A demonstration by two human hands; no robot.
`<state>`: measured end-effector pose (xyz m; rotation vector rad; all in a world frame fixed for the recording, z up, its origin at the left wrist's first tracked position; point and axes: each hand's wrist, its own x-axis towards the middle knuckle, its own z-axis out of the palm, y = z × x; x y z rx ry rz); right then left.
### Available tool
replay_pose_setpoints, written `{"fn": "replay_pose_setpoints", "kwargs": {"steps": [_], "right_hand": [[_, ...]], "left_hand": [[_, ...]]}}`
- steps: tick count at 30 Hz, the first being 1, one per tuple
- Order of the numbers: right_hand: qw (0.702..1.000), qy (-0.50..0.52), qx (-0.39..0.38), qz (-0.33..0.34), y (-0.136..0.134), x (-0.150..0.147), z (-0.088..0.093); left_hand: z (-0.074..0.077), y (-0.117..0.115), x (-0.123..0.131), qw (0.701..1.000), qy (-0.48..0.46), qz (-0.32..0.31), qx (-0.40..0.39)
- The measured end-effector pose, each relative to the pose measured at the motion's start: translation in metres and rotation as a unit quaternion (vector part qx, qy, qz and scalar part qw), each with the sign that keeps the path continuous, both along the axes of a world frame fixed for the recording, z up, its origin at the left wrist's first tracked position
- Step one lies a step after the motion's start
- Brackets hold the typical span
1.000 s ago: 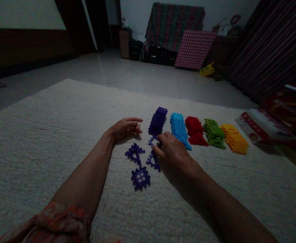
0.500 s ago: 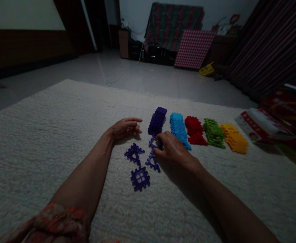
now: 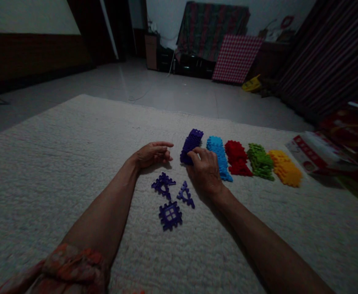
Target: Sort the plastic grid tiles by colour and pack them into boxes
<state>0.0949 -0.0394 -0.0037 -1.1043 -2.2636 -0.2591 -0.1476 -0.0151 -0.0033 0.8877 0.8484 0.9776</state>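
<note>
On a cream carpet (image 3: 59, 163) lie rows of stacked plastic pieces: purple (image 3: 193, 140), blue (image 3: 216, 149), red (image 3: 236, 157), green (image 3: 258, 161) and yellow (image 3: 285, 167). My right hand (image 3: 205, 171) is curled over the near end of the purple stack, fingertips pressed on it. What lies under the fingers is hidden. My left hand (image 3: 151, 155) rests on its side on the carpet left of the stack, loosely curled and holding nothing. In front of the hands lie two purple triangles (image 3: 163, 184) (image 3: 185, 194) and a purple square (image 3: 170, 215).
A red and white printed package (image 3: 316, 151) lies at the carpet's right edge. Beyond the carpet is bare grey floor (image 3: 166, 90), with a red checked board (image 3: 236, 57) and draped furniture against the far wall. Striped fabric hangs on the right.
My right hand has moved away from the loose purple pieces up to the near end of the purple stack. The small purple piece under its fingers no longer shows. The left hand has stayed still.
</note>
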Motion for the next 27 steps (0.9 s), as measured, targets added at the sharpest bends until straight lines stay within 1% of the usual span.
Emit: {"fn": "replay_pose_setpoints", "kwargs": {"steps": [5, 12, 15, 17, 19, 21, 22, 24, 25, 27], "right_hand": [[1.000, 0.005, 0.001, -0.005, 0.000, 0.000, -0.001], [1.000, 0.013, 0.004, 0.007, -0.005, 0.000, 0.000], [0.999, 0.022, -0.009, 0.039, -0.010, 0.000, 0.004], [0.994, 0.027, -0.049, 0.095, -0.017, 0.001, 0.010], [0.976, 0.028, -0.119, 0.180, -0.026, 0.003, 0.021], [0.943, 0.006, -0.205, 0.263, -0.037, 0.005, 0.034], [0.924, -0.015, -0.246, 0.294, -0.043, 0.006, 0.041], [0.890, -0.076, -0.313, 0.323, -0.056, 0.007, 0.053], [0.878, -0.104, -0.331, 0.329, -0.062, 0.008, 0.057], [0.872, -0.143, -0.337, 0.326, -0.074, 0.007, 0.060]], "left_hand": [[0.000, -0.001, 0.001, 1.000, -0.005, 0.002, -0.001], [0.007, -0.003, 0.002, 1.000, 0.008, 0.005, -0.004], [0.009, -0.004, 0.003, 1.000, 0.007, 0.004, -0.003], [0.010, -0.004, 0.003, 1.000, 0.008, 0.004, 0.001], [0.010, -0.005, 0.003, 1.000, 0.011, 0.006, 0.003], [0.011, -0.005, 0.004, 1.000, 0.015, 0.008, 0.002], [0.011, -0.005, 0.004, 1.000, 0.015, 0.009, 0.001], [0.011, -0.005, 0.004, 1.000, 0.017, 0.011, 0.000], [0.010, -0.005, 0.004, 1.000, 0.018, 0.012, 0.000], [0.010, -0.004, 0.004, 1.000, 0.020, 0.013, 0.000]]}}
